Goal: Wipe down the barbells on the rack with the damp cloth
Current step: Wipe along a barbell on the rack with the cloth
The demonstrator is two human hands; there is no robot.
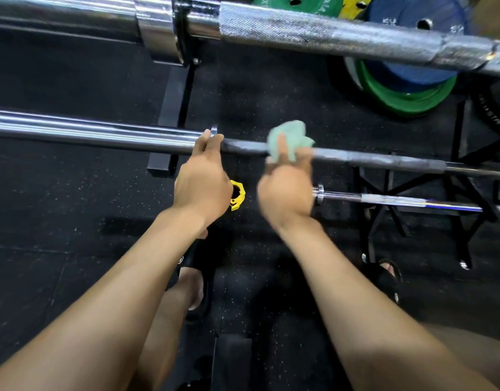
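Black rubber gym floor (74,193) below rack. Left hand (202,184) curls over middle barbell (102,134) at its collar, steadying it. Right hand (285,190) clamps green cloth (288,139) around the shaft. Suggest full wrap, firm long strokes outward

The scene is dimly lit, and the black floor (74,207) is rendered almost without detail. Bright streaks of glare are seen along the chrome sleeve (74,128) and the upper bar (299,32), suggesting light from overhead. The right hand (285,193) and cloth (289,136) are smeared by motion blur. Straight bars are bowed by wide-angle distortion, and the edges are softened.
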